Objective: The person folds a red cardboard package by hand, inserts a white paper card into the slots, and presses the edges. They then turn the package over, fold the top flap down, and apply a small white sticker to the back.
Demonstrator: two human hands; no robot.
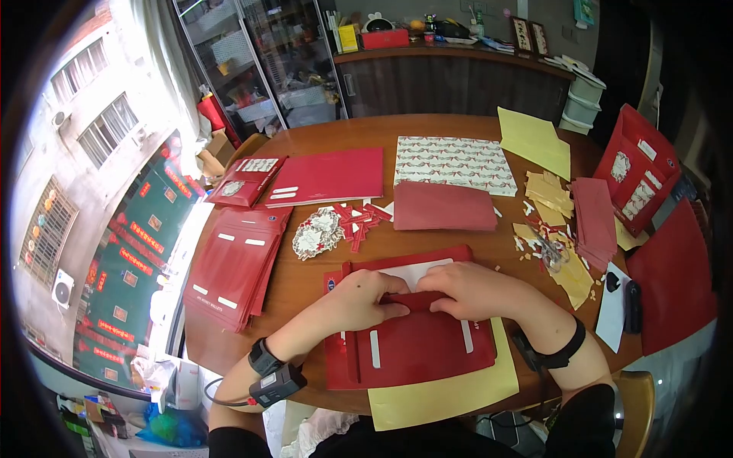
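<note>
In front of me on the table lies a red printed cardboard piece (420, 359) with white strips on it, partly over a yellow sheet (450, 401). My left hand (366, 299) and my right hand (462, 290) meet near its upper middle. Both are closed, thumbs toward me, pinching a raised red flap (416, 300) of the cardboard between them. A white patch (412, 272) shows just beyond my fingers. My fingertips are partly hidden behind the flap.
Stacked red printed pieces (233, 263) lie at left. White cutouts (317, 233) and red-white strips (359, 223) sit beyond my hands. Scissors (551, 256) rest among paper scraps at right, near dull-red sheets (593, 221). A patterned sheet (454, 162) lies farther back.
</note>
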